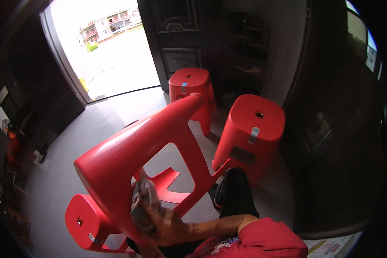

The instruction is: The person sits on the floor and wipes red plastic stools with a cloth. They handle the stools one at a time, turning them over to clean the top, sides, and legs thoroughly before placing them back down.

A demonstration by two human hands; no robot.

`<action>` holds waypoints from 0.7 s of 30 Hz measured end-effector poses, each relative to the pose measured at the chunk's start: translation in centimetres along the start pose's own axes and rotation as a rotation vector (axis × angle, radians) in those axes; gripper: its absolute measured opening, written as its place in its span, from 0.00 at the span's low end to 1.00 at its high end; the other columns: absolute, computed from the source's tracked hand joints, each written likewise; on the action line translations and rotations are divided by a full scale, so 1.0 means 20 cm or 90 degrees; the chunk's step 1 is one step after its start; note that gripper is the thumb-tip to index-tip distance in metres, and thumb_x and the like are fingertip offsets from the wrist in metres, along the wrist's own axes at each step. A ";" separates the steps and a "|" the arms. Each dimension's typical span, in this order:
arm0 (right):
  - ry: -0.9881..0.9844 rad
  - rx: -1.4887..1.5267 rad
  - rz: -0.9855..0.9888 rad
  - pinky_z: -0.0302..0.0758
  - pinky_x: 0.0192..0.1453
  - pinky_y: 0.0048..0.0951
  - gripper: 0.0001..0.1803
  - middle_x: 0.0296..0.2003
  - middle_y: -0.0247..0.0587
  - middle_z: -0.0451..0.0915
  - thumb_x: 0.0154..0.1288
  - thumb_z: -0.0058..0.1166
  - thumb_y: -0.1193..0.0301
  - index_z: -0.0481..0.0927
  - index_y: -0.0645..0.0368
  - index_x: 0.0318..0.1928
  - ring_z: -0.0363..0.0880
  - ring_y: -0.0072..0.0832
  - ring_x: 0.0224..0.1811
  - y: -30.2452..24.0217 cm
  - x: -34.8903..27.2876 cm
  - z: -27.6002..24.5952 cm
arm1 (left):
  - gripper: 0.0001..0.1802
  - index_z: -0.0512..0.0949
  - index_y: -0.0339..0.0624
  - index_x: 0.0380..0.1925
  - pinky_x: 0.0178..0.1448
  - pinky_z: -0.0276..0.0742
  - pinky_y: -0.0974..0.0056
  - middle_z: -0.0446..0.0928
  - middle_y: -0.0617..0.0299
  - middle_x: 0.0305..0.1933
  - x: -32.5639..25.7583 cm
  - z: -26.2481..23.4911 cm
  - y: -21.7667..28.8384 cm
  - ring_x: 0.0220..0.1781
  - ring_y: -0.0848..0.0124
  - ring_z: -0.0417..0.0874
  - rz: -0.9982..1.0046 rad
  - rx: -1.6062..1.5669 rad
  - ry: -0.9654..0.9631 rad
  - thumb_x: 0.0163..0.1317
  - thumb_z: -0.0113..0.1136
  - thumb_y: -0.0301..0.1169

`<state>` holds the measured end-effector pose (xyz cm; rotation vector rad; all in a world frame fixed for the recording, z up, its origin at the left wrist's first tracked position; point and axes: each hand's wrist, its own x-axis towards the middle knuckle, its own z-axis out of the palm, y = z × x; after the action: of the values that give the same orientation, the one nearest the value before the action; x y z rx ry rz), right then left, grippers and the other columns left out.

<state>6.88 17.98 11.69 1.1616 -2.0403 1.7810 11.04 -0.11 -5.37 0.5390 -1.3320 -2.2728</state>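
Observation:
A red plastic stool [116, 146] is tilted on its side in front of me, its seat turned to the left and its legs toward the right. My right hand [170, 228] is closed round a crumpled grey cloth [142, 204], pressed against the lower part of this stool. Motion smears the cloth and the fingers a little. Below that hand a bit of skin [149, 250], probably my left hand or wrist, shows at the lower edge. Its fingers are hidden, so its grip cannot be made out.
Two red stools stand upright ahead, one by the dark door [180, 47] and a taller-looking one [258, 118] at the right. Another red stool [84, 223] is at the lower left. My black-clad leg [236, 193] is beside the held stool. A bright doorway [116, 64] opens outside.

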 end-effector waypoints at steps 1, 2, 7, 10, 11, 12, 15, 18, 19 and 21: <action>-0.004 -0.012 -0.022 0.78 0.37 0.41 0.51 0.42 0.72 0.74 0.54 0.65 0.60 0.50 0.74 0.68 0.80 0.55 0.33 -0.03 -0.04 0.00 | 0.33 0.66 0.42 0.59 0.63 0.66 0.56 0.71 0.58 0.58 -0.08 0.02 -0.02 0.58 0.64 0.72 -0.028 -0.009 -0.016 0.68 0.39 0.58; -0.001 -0.030 -0.064 0.78 0.36 0.42 0.51 0.43 0.68 0.75 0.54 0.65 0.60 0.51 0.74 0.68 0.80 0.54 0.34 -0.05 -0.09 -0.01 | 0.33 0.66 0.42 0.59 0.64 0.66 0.56 0.71 0.58 0.58 -0.13 0.05 -0.04 0.58 0.64 0.72 -0.054 -0.017 -0.031 0.68 0.39 0.58; 0.074 0.025 -0.119 0.77 0.35 0.45 0.50 0.33 0.61 0.76 0.48 0.63 0.67 0.50 0.66 0.70 0.79 0.53 0.32 -0.24 -0.10 -0.21 | 0.33 0.65 0.42 0.59 0.64 0.66 0.55 0.70 0.58 0.59 -0.28 0.12 0.03 0.59 0.64 0.72 -0.161 -0.014 -0.148 0.68 0.38 0.58; 0.211 -0.092 -0.086 0.78 0.34 0.42 0.52 0.35 0.59 0.77 0.49 0.67 0.65 0.50 0.69 0.69 0.81 0.51 0.32 -0.35 -0.11 -0.32 | 0.33 0.65 0.43 0.59 0.65 0.65 0.55 0.70 0.58 0.59 -0.28 0.18 0.19 0.59 0.64 0.71 -0.192 0.003 -0.244 0.68 0.38 0.58; 0.254 -0.149 -0.097 0.78 0.33 0.41 0.52 0.35 0.58 0.77 0.49 0.67 0.65 0.51 0.71 0.69 0.81 0.50 0.31 -0.35 -0.11 -0.38 | 0.33 0.65 0.43 0.59 0.65 0.65 0.55 0.70 0.58 0.59 -0.24 0.24 0.22 0.59 0.64 0.71 -0.202 -0.001 -0.291 0.68 0.38 0.58; 0.290 -0.170 -0.108 0.78 0.33 0.40 0.51 0.36 0.58 0.78 0.50 0.67 0.65 0.51 0.73 0.68 0.82 0.49 0.31 -0.36 -0.11 -0.45 | 0.33 0.65 0.43 0.60 0.65 0.65 0.55 0.70 0.58 0.59 -0.21 0.29 0.25 0.59 0.64 0.71 -0.208 -0.008 -0.328 0.68 0.38 0.58; 0.395 -0.207 -0.140 0.79 0.35 0.37 0.49 0.38 0.57 0.79 0.52 0.66 0.68 0.51 0.77 0.67 0.83 0.46 0.33 -0.37 -0.11 -0.65 | 0.34 0.65 0.43 0.60 0.66 0.64 0.55 0.70 0.58 0.60 -0.09 0.55 0.33 0.60 0.63 0.71 -0.212 -0.034 -0.435 0.68 0.38 0.58; 0.482 -0.277 -0.130 0.78 0.42 0.34 0.49 0.40 0.54 0.81 0.51 0.64 0.73 0.48 0.76 0.67 0.84 0.44 0.40 -0.33 -0.14 -0.84 | 0.34 0.65 0.43 0.60 0.66 0.64 0.55 0.70 0.58 0.60 0.00 0.83 0.35 0.60 0.63 0.70 -0.206 -0.068 -0.505 0.68 0.38 0.59; 0.504 -0.289 -0.136 0.78 0.43 0.33 0.49 0.41 0.54 0.81 0.51 0.63 0.73 0.48 0.76 0.67 0.84 0.43 0.41 -0.32 -0.16 -0.92 | 0.34 0.64 0.43 0.60 0.66 0.64 0.55 0.70 0.58 0.60 0.05 0.97 0.33 0.61 0.63 0.70 -0.209 -0.092 -0.540 0.68 0.38 0.59; 0.549 -0.310 -0.149 0.77 0.44 0.32 0.48 0.42 0.53 0.80 0.51 0.63 0.74 0.49 0.76 0.67 0.84 0.41 0.41 -0.25 -0.20 -1.06 | 0.34 0.64 0.43 0.60 0.67 0.64 0.55 0.70 0.58 0.60 0.12 1.24 0.28 0.61 0.63 0.70 -0.214 -0.143 -0.596 0.68 0.38 0.59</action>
<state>5.69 39.08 18.58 0.3558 -1.5718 1.2320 -3.37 13.67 10.65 -0.4999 -1.3806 -3.0734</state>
